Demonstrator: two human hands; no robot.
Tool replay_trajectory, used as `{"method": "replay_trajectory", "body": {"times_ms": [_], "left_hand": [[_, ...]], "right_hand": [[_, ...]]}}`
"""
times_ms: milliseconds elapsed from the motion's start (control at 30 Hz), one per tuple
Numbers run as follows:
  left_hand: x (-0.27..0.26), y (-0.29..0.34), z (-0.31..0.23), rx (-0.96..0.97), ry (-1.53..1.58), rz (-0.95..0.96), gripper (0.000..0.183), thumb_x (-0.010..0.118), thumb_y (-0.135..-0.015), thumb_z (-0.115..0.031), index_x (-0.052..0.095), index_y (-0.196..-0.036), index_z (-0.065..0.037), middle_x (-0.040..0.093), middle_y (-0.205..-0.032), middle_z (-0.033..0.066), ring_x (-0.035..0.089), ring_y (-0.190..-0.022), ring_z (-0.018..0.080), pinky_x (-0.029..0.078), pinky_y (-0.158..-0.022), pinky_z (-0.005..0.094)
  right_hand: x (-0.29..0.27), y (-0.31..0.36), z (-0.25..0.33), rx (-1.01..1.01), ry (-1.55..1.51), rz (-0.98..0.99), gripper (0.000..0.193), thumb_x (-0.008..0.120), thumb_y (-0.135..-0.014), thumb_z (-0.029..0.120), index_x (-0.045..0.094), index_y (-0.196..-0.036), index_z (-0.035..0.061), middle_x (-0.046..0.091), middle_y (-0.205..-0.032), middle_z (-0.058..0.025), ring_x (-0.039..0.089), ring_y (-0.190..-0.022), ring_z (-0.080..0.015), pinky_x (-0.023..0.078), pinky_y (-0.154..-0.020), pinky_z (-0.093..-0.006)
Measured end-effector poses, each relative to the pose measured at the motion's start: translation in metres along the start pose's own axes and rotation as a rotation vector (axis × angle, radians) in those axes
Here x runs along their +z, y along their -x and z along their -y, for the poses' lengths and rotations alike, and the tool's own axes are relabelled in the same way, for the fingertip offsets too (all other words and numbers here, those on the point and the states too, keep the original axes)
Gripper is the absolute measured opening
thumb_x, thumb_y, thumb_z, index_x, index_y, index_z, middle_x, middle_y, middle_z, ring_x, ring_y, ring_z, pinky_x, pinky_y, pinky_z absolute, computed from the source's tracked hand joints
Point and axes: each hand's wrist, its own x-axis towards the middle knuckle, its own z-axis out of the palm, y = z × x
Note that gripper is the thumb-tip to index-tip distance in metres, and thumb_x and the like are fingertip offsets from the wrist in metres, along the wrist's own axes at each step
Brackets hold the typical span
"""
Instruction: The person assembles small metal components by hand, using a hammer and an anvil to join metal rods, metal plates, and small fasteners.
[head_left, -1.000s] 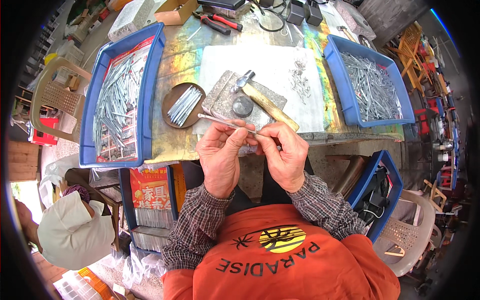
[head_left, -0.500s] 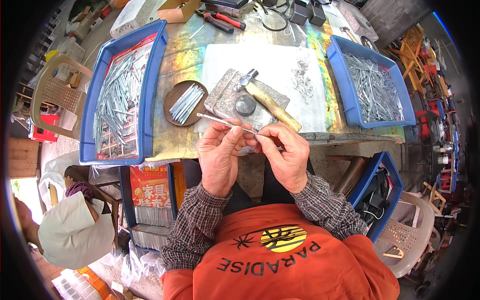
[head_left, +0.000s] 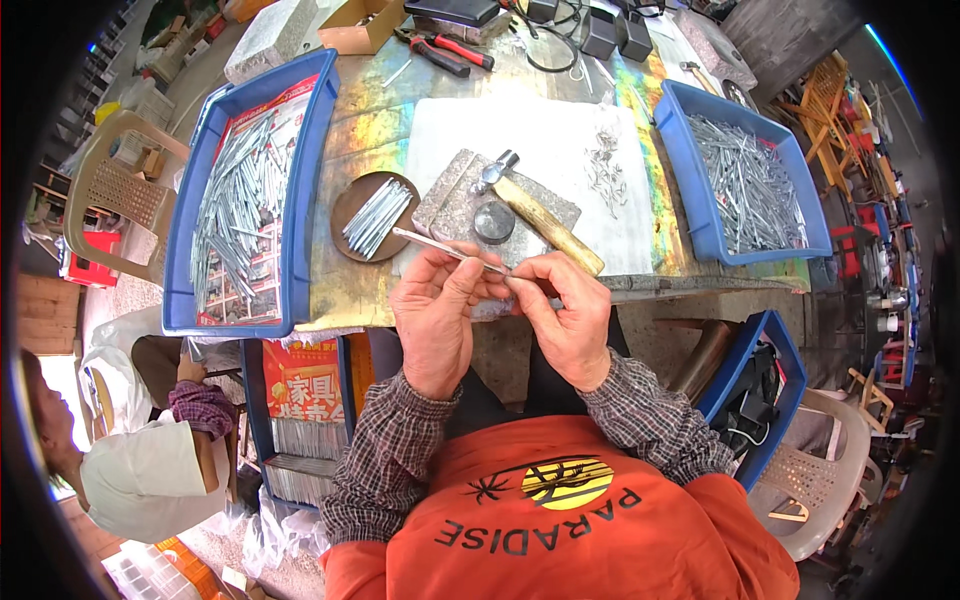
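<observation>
Between my two hands is a slim silvery metal rod [head_left: 428, 242], held slantwise above the near edge of the table. My left hand [head_left: 436, 325] is closed around its middle, and its far-left end sticks out past the fingers. At the other end, the thumb and forefinger of my right hand [head_left: 568, 315] pinch together; any small piece there is too hidden to make out. Just beyond my hands, a hammer [head_left: 545, 222] with a wooden handle and a round dark metal block [head_left: 493, 222] rest on a stone slab [head_left: 447, 190]. Several similar rods [head_left: 378, 218] fill a round brown dish [head_left: 350, 192].
Blue trays full of metal rods stand left [head_left: 300, 240] and right [head_left: 690, 185]. Small wire pieces [head_left: 607, 170] lie on white paper [head_left: 540, 125]. Red-handled pliers [head_left: 445, 55] and a cardboard box [head_left: 362, 30] are at the back. A person [head_left: 150, 465] sits at lower left.
The table scene sits slightly lower in view. My hands keep hold of the rod, the right one shifted slightly left. The person at lower left has changed posture, their arm now showing more.
</observation>
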Motion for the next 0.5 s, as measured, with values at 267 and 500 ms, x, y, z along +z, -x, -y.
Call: {"method": "replay_trajectory", "body": {"times_ms": [267, 500], "left_hand": [[0.001, -0.037, -0.019, 0.174, -0.355, 0.052, 0.011, 0.057, -0.09, 0.001, 0.059, -0.1, 0.006, 0.066, -0.089, 0.0127, 0.064, -0.076, 0.0153, 0.054, -0.066, 0.025], [0.001, -0.049, -0.01, 0.303, -0.682, 0.031, 0.008, 0.062, -0.087, 0.002, 0.062, -0.094, 0.006, 0.065, -0.083, 0.0079, 0.061, -0.069, 0.0094, 0.049, -0.062, 0.0196]], "right_hand": [[-0.019, -0.01, 0.0, -0.076, 0.093, 0.004, 0.008, 0.064, -0.08, -0.005, 0.061, -0.086, -0.0006, 0.059, -0.075, -0.0086, 0.057, -0.06, -0.0153, 0.043, -0.052, -0.0264], [-0.024, -0.009, -0.002, -0.1, 0.105, 0.003, 0.009, 0.064, -0.079, -0.006, 0.06, -0.085, -0.0009, 0.059, -0.074, -0.009, 0.057, -0.06, -0.018, 0.044, -0.053, -0.0274]]}}
